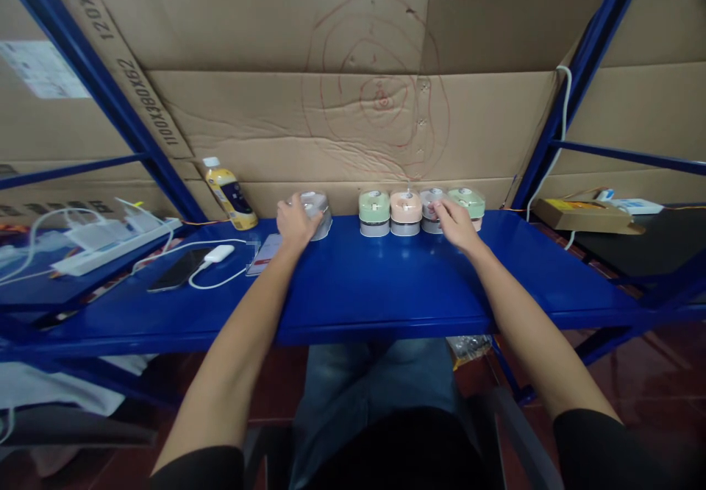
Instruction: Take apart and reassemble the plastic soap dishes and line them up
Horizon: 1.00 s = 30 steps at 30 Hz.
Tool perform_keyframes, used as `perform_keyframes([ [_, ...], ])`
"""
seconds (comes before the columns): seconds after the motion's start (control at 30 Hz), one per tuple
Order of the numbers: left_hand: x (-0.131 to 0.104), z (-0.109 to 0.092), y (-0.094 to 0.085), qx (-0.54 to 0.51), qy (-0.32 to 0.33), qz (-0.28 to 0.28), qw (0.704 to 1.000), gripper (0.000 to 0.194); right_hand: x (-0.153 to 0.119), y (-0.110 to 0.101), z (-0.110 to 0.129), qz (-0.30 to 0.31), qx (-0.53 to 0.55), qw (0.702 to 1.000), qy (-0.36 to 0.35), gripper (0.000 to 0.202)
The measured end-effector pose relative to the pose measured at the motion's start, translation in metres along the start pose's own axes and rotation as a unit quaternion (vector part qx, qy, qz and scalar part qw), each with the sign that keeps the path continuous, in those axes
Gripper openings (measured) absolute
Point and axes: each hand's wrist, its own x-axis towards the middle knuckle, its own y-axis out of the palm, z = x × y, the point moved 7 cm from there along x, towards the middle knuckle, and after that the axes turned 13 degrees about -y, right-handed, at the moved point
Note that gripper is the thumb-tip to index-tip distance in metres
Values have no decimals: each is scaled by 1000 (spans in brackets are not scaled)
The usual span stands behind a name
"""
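Note:
At the back of the blue shelf, my left hand (296, 224) is closed around the left side of a small grey lidded container (320, 210). My right hand (457, 224) has its fingertips at the right side of another grey container (431, 214). That one stands in a row with a pink container (405, 214), a green container (374, 214) and a second green container (470, 201). The containers have clear-looking lids and dark bands round the middle. My right hand and wrist partly hide the rightmost green one, under which a pinkish base shows.
Left on the blue shelf (353, 295) lie a black phone (184, 269), a white charger (219, 254) with cable and another phone (265, 254). A yellow bottle (232, 194) stands behind them. Cardboard (248, 129) backs the shelf; a cardboard box (582, 215) sits further right.

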Motion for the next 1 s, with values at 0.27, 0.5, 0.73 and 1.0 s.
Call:
perform_keyframes([
  [0.27,-54,-17,-44,-189,200,78,958,70,-11,26,56,50,47,995,-77,45],
  [0.5,-139,-41,-14,-256,324,373,831,71,-39,78,86,266,56,951,-144,110],
  [0.73,-156,-36,11,-270,311,449,793,103,-41,83,80,287,72,948,-116,95],
  [1.0,-154,-32,8,-180,393,400,808,67,-19,34,39,190,76,979,-18,59],
])
